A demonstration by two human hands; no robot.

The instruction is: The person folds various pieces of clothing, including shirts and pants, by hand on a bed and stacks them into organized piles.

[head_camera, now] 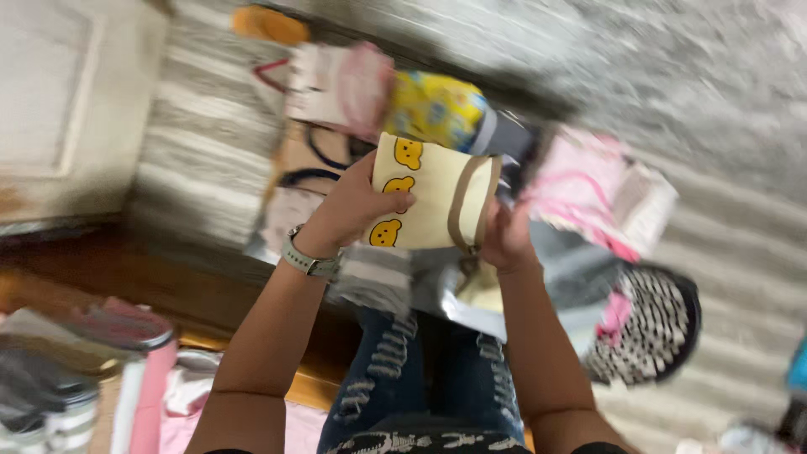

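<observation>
Cream cloth, a small folded garment with yellow bear faces and a brown band at one edge, is held up above the person's knees, over a heap of clothes on the striped grey floor. Clothes crowd it on every side; bare floor lies open only to the far left and right. Left hand, with a grey watch at the wrist, has its fingers clamped on the garment's printed side. Right hand grips the banded edge, fingers closed. Ripped blue jeans show below. Everything is motion-blurred.
</observation>
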